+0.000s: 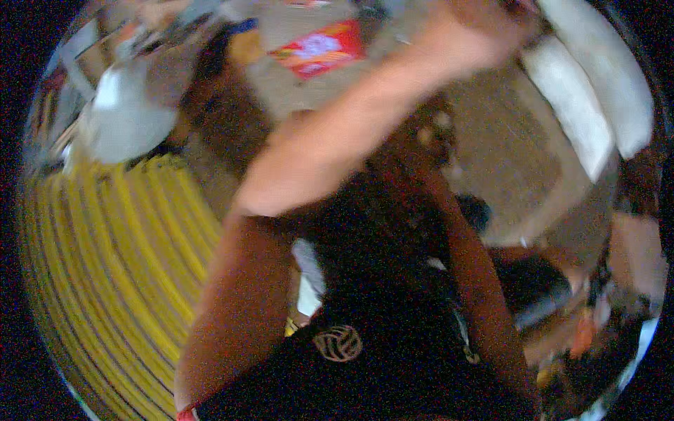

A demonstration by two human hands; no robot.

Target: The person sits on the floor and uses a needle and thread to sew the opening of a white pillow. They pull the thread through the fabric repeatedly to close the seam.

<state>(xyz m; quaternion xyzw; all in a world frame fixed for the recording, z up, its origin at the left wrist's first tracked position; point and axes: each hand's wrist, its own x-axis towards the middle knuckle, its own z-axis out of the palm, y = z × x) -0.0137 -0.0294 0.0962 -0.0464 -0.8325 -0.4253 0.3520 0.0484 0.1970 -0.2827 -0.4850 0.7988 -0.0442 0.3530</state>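
Although the whole frame is smeared by motion, the person's left arm point(337, 140) can be followed from the elbow near the middle left up across the picture to the upper right, where the left hand point(491, 24) blurs out close to the top edge. Whether that hand is clenched, loose or grasping something cannot be told. It lies just beside the white cushions point(583, 91) that run down the upper right of the frame. The right forearm point(470, 281) rises from the lower edge toward the centre, and the right hand point(425, 140) is hidden in a dark blur under the crossing left arm, so its grip cannot be told either. A red and white packet point(319, 48) lies on the tan floor point(505, 154) at the top centre, well apart from both hands. A yellow striped surface point(105, 266) fills the left side of the frame, and a pale grey shape point(123, 116) sits above it in the upper left. The person's dark shirt point(379, 365) takes up the lower centre.
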